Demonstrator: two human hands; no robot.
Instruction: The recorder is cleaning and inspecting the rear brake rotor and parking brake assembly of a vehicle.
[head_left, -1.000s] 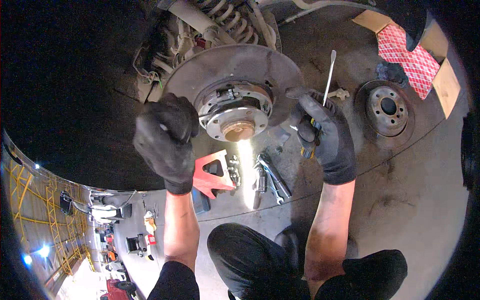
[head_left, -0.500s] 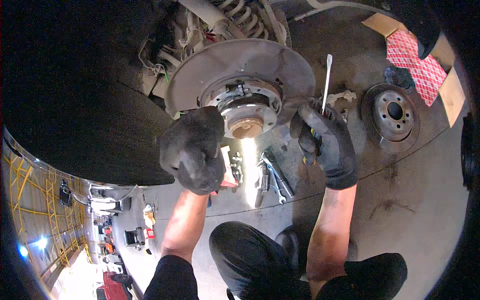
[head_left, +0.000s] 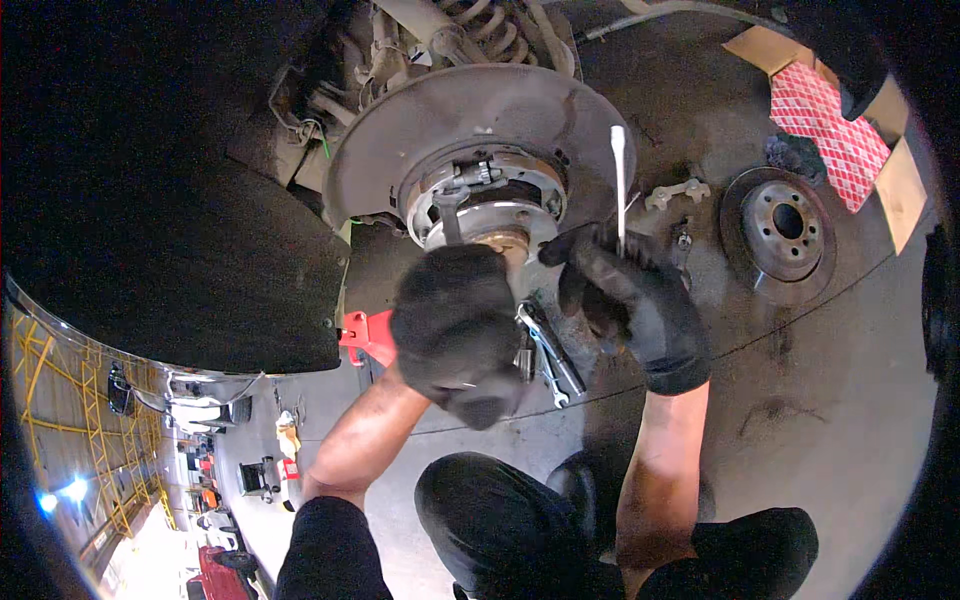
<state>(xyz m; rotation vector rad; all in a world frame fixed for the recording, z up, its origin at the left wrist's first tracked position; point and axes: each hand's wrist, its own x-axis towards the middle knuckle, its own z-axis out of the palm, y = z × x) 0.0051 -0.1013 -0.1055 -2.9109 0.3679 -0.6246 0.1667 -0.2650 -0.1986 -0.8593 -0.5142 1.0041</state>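
Observation:
The wheel hub stands out in front of a round backing plate with a dusty grey face. Near its top sits a small toothed adjuster. My gloved left hand is closed in front of the hub. It grips a wrench whose open jaw points up, just below the adjuster; whether they touch I cannot tell. To the right of the hub, my gloved right hand is closed round a flat-blade screwdriver, blade upward. Its handle is mostly hidden in the glove.
A brake disc lies on the floor at right, near an open cardboard box with red-and-white patterned lining. A metal bracket lies left of the disc. Below the hub are tools, including a wrench, and a red stand. Dark bodywork fills the left.
My left hand has moved right and slightly down, in front of the hub, and the wrench head now shows above it. The screwdriver's tip has shifted left and a little down.

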